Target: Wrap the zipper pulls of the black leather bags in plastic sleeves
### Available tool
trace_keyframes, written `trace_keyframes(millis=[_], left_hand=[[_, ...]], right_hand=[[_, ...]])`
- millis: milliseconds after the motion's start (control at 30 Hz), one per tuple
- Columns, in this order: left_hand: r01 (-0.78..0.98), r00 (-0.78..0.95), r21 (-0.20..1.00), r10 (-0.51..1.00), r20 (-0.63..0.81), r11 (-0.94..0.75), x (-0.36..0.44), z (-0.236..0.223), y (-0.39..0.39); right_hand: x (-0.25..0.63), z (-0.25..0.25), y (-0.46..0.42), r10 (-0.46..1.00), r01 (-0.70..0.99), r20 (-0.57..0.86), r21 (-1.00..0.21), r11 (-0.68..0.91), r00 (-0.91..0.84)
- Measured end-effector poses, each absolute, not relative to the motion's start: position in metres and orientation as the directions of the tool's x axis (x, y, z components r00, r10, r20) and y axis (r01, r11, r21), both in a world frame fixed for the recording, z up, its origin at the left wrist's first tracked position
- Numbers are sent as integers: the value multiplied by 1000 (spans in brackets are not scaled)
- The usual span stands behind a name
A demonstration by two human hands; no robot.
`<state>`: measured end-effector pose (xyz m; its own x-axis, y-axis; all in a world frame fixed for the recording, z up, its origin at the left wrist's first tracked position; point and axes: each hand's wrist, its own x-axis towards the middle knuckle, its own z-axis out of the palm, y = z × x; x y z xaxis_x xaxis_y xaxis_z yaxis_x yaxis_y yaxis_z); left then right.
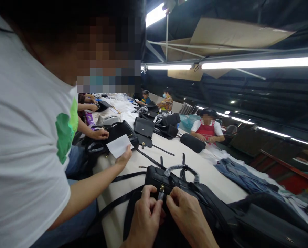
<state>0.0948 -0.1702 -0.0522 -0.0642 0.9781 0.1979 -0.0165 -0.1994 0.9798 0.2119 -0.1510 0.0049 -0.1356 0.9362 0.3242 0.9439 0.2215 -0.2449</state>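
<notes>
A black bag (154, 175) lies on the table in front of me, with a loop handle (178, 168) in clear plastic wrap. On its near side is a gold-coloured zipper pull (161, 193) with a tab that looks covered in clear film. My left hand (147, 215) is closed, its thumb at the lower end of the tab and its index finger bent beside it. My right hand (187, 212) is closed just right of the pull, fingertips together against the bag. Whatever its fingertips hold is hidden.
Close on my left, a co-worker in a white shirt (22, 137) holds a white sheet (120, 146) over another black bag (117, 131). More black bags (143, 127) lie along the pale table (164, 146). Denim cloth (244, 175) lies at right, and a person in a red apron (206, 130) sits across.
</notes>
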Motion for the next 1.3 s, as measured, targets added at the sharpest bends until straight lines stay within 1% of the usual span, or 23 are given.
trace_keyframes(millis=[100, 167, 267, 333, 400, 467, 600, 667, 733, 867, 967, 1133, 1200, 1300], left_hand=[[169, -48, 928, 937, 345, -333, 92, -57, -170], [249, -4, 874, 902, 431, -417, 90, -61, -169], [302, 61, 782, 830, 554, -545, 88, -67, -165], [304, 43, 757, 802, 595, -578, 87, -70, -164], [294, -14, 775, 808, 589, -559, 87, -71, -164], [270, -53, 815, 838, 544, -512, 88, -69, -165], [215, -65, 877, 890, 451, -429, 89, -64, -167], [211, -70, 880, 892, 447, -425, 89, -63, -167], [229, -63, 860, 875, 481, -456, 89, -66, -166], [286, 23, 756, 793, 609, -589, 89, -72, -162], [323, 47, 710, 760, 648, -626, 89, -74, -159], [347, 94, 630, 695, 713, -694, 90, -79, -154], [360, 61, 664, 727, 684, -656, 92, -80, -153], [337, -5, 779, 826, 564, -529, 93, -77, -155]], right_hand=[[211, 5, -152, 940, 955, 313, -209, 210, -138], [211, 5, -153, 941, 961, 310, -189, 203, -138], [213, 5, -153, 941, 961, 307, -185, 206, -142], [213, 4, -152, 938, 960, 319, -190, 204, -137], [213, 4, -151, 936, 959, 330, -203, 196, -121], [211, 4, -151, 941, 956, 322, -225, 186, -107], [207, 7, -153, 956, 945, 276, -277, 175, -96], [207, 8, -154, 962, 942, 259, -291, 167, -90], [207, 9, -153, 966, 945, 245, -289, 155, -84], [211, 9, -150, 968, 952, 236, -271, 144, -80], [215, 10, -148, 970, 951, 226, -270, 152, -91], [218, 8, -145, 969, 966, 231, -216, 144, -93], [217, 7, -145, 968, 966, 236, -216, 141, -89], [216, 6, -146, 969, 965, 235, -225, 131, -76]])
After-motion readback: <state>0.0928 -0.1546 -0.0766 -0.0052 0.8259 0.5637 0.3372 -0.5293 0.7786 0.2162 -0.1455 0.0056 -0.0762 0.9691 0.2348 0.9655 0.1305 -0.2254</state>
